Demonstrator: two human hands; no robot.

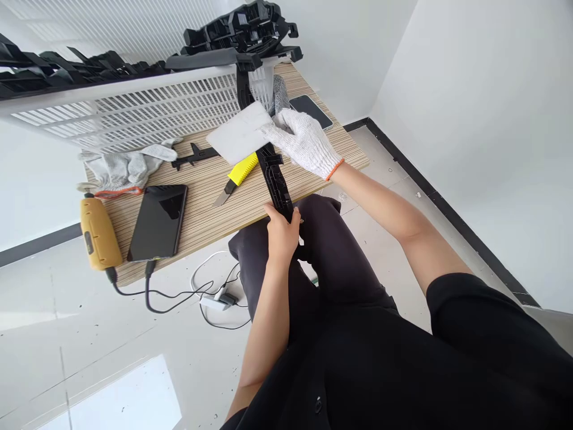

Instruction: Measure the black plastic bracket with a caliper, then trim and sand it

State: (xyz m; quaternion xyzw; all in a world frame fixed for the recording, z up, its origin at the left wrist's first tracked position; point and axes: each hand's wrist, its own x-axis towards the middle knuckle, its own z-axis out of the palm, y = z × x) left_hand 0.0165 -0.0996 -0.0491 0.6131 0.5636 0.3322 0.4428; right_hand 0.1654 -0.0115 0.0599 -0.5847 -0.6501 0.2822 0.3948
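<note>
My bare left hand [283, 232] grips the near end of a long black plastic part [276, 182] at the table's front edge. That part runs away from me, up toward the crate. In its white glove, my right hand [301, 138] pinches the right corner of a white sheet [242, 132], which lies across the black part and hides a stretch of it. A yellow utility knife [242, 171] with its blade out rests on the table just left of the black part.
On the wooden table [201, 197] are a dark tablet [159, 222], a yellow tool [99, 233] with a cable, white gloves [128, 168], black calipers [194, 156] and a phone [311, 111]. Behind stands a white slotted crate [179, 101] with black parts [242, 30]. Cables hang below.
</note>
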